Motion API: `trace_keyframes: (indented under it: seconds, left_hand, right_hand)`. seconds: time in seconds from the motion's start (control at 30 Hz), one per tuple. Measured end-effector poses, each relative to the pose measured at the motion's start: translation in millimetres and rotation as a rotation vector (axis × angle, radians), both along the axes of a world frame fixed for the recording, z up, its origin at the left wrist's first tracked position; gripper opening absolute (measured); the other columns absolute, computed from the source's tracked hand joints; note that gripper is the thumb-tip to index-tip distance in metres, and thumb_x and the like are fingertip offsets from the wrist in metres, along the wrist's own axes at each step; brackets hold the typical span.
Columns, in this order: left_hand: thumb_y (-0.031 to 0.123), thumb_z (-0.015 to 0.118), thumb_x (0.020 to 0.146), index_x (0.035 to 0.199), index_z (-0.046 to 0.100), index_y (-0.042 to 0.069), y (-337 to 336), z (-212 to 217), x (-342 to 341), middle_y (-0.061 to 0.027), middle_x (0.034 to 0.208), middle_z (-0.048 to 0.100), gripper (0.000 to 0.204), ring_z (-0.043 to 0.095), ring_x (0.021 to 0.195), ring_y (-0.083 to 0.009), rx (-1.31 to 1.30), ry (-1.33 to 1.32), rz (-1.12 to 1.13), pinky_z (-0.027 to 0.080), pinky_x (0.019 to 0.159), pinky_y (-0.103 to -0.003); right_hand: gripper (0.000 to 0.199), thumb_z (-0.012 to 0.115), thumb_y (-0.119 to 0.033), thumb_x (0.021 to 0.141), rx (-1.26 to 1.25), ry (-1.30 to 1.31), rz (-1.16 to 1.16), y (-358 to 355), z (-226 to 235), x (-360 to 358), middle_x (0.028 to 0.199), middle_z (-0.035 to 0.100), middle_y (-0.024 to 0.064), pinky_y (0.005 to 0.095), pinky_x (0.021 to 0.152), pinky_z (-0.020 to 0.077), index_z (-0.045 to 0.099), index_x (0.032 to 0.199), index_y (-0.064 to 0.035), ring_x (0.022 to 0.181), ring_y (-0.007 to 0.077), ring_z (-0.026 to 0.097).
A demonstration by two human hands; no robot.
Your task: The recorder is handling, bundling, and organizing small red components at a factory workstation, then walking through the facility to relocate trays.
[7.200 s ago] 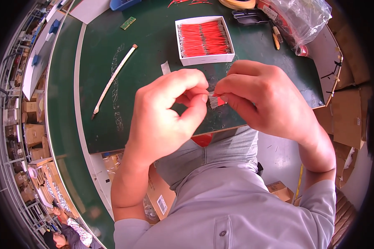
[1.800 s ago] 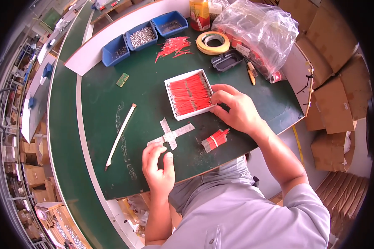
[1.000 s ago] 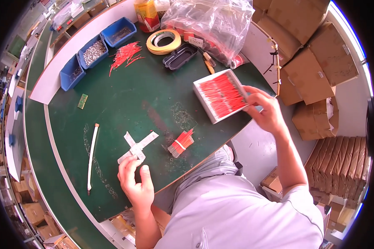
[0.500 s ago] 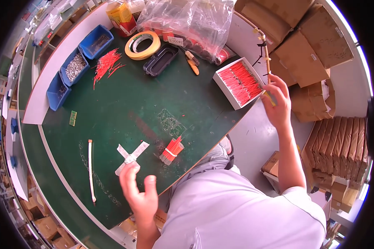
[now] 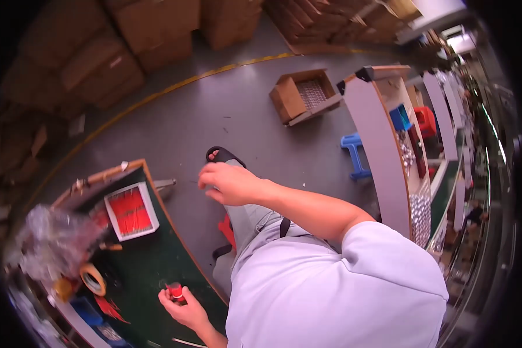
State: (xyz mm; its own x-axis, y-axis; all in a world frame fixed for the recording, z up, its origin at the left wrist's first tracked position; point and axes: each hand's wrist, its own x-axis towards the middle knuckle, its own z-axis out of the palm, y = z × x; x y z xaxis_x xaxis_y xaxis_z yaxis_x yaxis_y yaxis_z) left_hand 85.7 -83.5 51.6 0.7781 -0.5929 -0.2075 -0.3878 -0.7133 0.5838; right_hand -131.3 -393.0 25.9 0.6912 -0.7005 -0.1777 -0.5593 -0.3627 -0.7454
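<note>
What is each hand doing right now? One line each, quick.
Left hand: on the green table, fingers at a small red bundle; firm grip cannot be told.
Right hand: off the table, above the knee, loosely curled, nothing visible in it.

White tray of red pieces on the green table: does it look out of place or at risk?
Somewhat. The white tray sits askew near the green table edge, with no hand on it. The left hand is by a small red bundle; the right hand hangs off the table.
</note>
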Motion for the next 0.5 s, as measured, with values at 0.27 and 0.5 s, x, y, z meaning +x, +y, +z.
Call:
trace_keyframes:
  seconds: [0.27, 0.5]
  left_hand:
    - [0.011, 0.078, 0.088, 0.147, 0.045, 0.001, -33.8, -21.6, 79.3, -0.0247, 0.129, 0.062, 0.068, 0.066, 0.107, -0.0360, 0.243, -0.151, -0.155, 0.053, 0.095, -0.043]
    - [0.034, 0.074, 0.096, 0.148, 0.048, -0.005, -183.4, 69.9, 141.7, -0.0313, 0.148, 0.049, 0.071, 0.050, 0.133, -0.0447, 0.215, -0.572, -0.212, 0.037, 0.117, -0.050]
  right_hand:
    - [0.030, 0.067, -0.021, 0.092, 0.329, 0.387, -0.068, -69.0, -38.5, -133.1, 0.115, 0.071, 0.0110, 0.0488, 0.090, 0.0563, 0.070, 0.120, -0.0132, 0.110, 0.0336, 0.068]
    - [0.029, 0.066, -0.021, 0.090, 0.272, 0.334, -0.064, -249.0, 36.9, -170.6, 0.114, 0.072, 0.0127, 0.0484, 0.092, 0.0558, 0.073, 0.117, -0.0116, 0.110, 0.0360, 0.068]
